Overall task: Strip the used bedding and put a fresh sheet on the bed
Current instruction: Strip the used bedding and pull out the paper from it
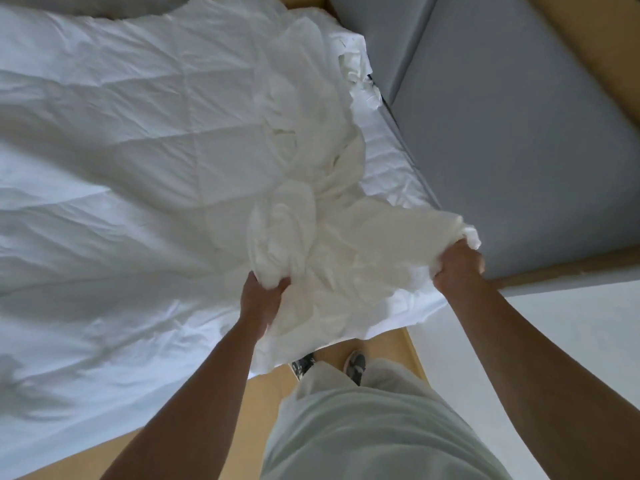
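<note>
I see one sheet (pixel 311 209), cream-white and heavily creased, bunched into a twisted heap along the right side of the bed (pixel 104 150), on its wrinkled white quilted cover. The left hand (pixel 263 299) grips a wad at the near end, fingers curled in. The right hand (pixel 457 263) clenches another fold past the bed's corner. Two shoes (pixel 356 363) stand on the wooden floor (pixel 252 417).

Matt creased cloth sheet (pixel 311 220)
</note>
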Motion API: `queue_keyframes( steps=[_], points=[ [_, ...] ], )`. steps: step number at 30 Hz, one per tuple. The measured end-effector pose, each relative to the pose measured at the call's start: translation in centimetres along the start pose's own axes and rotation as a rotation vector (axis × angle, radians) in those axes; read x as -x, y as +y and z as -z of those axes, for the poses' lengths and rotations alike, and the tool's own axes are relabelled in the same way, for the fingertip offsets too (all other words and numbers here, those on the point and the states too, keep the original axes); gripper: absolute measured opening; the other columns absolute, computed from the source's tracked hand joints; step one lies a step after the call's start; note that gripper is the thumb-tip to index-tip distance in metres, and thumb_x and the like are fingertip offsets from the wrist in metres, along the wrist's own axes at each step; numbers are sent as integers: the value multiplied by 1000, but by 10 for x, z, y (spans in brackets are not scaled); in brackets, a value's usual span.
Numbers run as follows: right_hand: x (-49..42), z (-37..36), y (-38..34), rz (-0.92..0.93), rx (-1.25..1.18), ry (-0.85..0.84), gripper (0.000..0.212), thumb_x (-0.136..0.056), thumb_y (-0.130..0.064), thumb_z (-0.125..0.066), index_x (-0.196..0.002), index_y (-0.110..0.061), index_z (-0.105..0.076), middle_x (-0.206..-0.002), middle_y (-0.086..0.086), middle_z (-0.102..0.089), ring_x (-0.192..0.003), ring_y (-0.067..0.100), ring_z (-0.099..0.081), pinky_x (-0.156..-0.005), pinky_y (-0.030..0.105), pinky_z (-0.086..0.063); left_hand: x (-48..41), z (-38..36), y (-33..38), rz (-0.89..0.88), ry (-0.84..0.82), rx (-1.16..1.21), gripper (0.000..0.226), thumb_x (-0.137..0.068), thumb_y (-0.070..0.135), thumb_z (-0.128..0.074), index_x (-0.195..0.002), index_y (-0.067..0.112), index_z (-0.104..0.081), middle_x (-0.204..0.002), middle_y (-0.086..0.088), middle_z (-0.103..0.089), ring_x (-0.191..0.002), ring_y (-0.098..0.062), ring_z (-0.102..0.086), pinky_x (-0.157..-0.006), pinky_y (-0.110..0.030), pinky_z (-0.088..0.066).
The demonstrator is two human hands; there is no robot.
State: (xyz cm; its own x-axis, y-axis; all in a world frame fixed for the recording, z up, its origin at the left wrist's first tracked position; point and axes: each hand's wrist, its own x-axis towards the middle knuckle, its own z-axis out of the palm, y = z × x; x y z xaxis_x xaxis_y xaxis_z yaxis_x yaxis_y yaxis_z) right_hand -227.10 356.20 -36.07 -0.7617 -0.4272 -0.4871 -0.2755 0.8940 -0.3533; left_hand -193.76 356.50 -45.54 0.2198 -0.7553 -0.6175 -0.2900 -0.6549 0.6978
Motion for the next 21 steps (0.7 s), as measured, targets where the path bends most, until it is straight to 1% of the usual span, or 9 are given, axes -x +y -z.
queue_keyframes(
  steps=[2, 4, 7, 10, 12, 15, 18, 19, 21],
  points=[
    [-18, 7, 10, 87, 133, 124, 49, -100, -32, -46, -144, -12, -46, -146, 3, -44, -139, 21, -44, -98, 33, -49, 7, 9, -11, -79, 81, -89, 44, -77, 45, -82, -103, 18, -59, -89, 6, -65, -86, -21, -63, -61, -29, -45],
    [-36, 20, 19, 204, 363, 109, 50, -97, -33, -51, -143, -14, -48, -146, 1, -44, -137, 20, -45, -98, 34, -49, 16, 27, -22, -121, 185, -181, 37, -81, 44, -79, -95, 18, -57, -80, 8, -61, -77, -21, -58, -56, -28, -38],
    [-52, 46, 32, 280, 564, 151, 56, -98, -34, -53, -149, -15, -40, -153, 3, -38, -140, 24, -42, -100, 38, -48, 19, 69, -37, -100, 362, -276, 31, -85, 37, -77, -93, 14, -58, -84, -6, -65, -79, -30, -57, -65, -34, -39],
    [-65, 60, 42, 251, 382, 221, 56, -99, -31, -52, -150, -15, -38, -151, 5, -41, -137, 26, -45, -99, 40, -49, 18, 120, -48, 11, 575, -279, 38, -84, 35, -78, -103, 7, -61, -98, -22, -68, -96, -42, -64, -74, -39, -42],
    [-62, 66, 39, 243, 298, 230, 52, -98, -28, -51, -148, -14, -41, -146, 5, -47, -133, 27, -49, -97, 41, -51, 22, 134, -42, 109, 614, -249, 49, -83, 38, -78, -114, 6, -56, -109, -24, -66, -104, -45, -63, -77, -41, -43],
    [-48, 70, 30, 327, 325, 153, 57, -96, -29, -53, -150, -16, -37, -147, 3, -45, -136, 25, -46, -98, 39, -50, 31, 111, -19, 183, 581, -266, 71, -82, 34, -77, -138, 11, -41, -134, -25, -47, -122, -47, -49, -96, -50, -44],
    [-28, 69, 33, 359, 188, 97, 62, -97, -33, -52, -152, -14, -30, -150, 2, -41, -139, 21, -43, -100, 33, -48, 57, 53, 20, -35, 511, -328, 78, -81, 29, -79, -146, 18, -38, -141, -19, -36, -129, -42, -39, -104, -47, -38],
    [-22, 68, 34, 351, 121, 66, 61, -97, -32, -52, -150, -12, -32, -148, 3, -42, -139, 21, -44, -100, 32, -48, 69, 30, 34, -156, 418, -345, 78, -79, 29, -82, -144, 19, -42, -141, -16, -38, -130, -38, -38, -107, -44, -35],
    [-8, 64, 32, 235, -69, -21, 56, -98, -26, -53, -147, -7, -36, -146, 9, -46, -138, 26, -45, -103, 33, -45, 96, -21, 59, -406, 78, -353, 85, -72, 37, -89, -144, 21, -46, -139, -11, -42, -132, -30, -39, -111, -38, -31]
  ],
)
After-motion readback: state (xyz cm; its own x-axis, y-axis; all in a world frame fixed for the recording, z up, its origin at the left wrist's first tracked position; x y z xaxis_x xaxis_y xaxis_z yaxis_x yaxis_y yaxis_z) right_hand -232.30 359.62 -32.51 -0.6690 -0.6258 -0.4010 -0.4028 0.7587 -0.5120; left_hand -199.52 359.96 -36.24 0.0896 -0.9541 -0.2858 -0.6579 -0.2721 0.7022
